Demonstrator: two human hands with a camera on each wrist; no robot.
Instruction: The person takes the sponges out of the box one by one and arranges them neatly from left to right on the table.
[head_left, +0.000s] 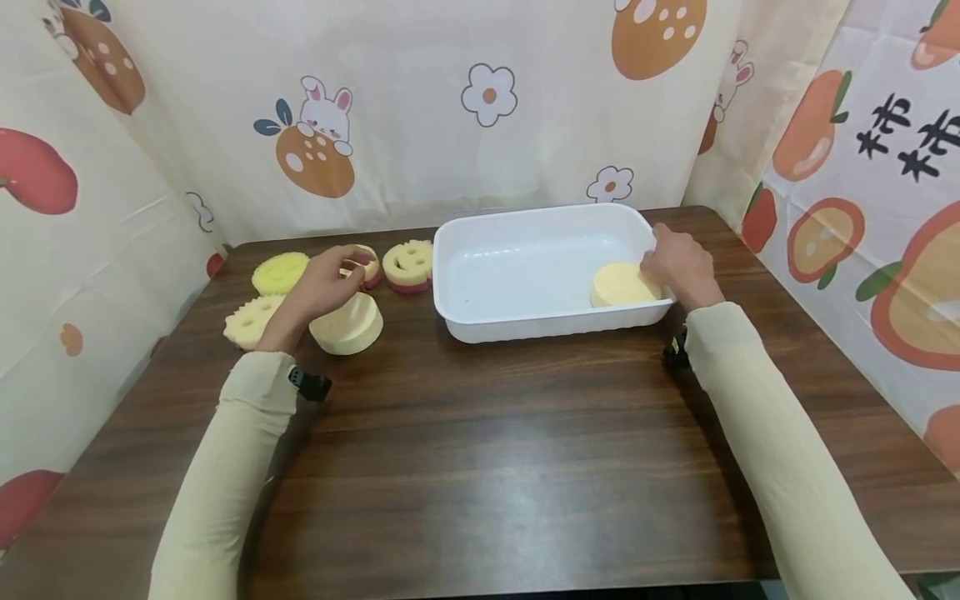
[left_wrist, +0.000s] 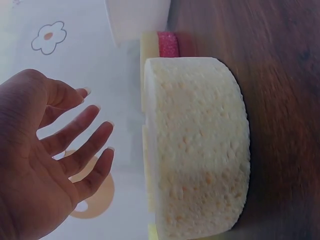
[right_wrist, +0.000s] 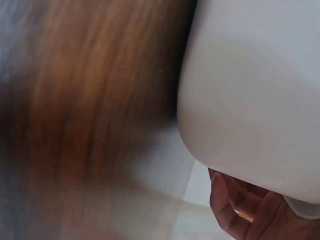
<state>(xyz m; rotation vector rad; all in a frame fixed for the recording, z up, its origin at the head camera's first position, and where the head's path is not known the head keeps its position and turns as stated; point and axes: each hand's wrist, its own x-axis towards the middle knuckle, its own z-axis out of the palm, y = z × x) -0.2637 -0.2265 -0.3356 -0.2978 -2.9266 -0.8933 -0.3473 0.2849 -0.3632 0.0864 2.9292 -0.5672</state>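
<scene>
My left hand (head_left: pixel 326 287) hovers over a group of round sponges, its fingers loosely bent with nothing between them. Just below it a thick pale-yellow sponge (left_wrist: pixel 200 150) stands tilted on the table. Around it are a bright yellow sponge (head_left: pixel 280 273), a jagged-topped cream sponge (head_left: pixel 251 321), and two cream-and-red ones, the face-cut sponge (head_left: pixel 408 265) and a partly covered sponge (head_left: pixel 369 271). On the right, my right hand (head_left: pixel 681 271) grips the rim of a white tray (head_left: pixel 517 321) at its right end. Beside that hand, inside the tray, lies a pale-yellow round sponge (head_left: pixel 622 285).
A dark wooden table (head_left: pixel 480 450) carries everything. Printed cloth (head_left: pixel 420 117) hangs along its back, left and right sides. The tray stands near the back edge, with the face-cut sponge close against its left end.
</scene>
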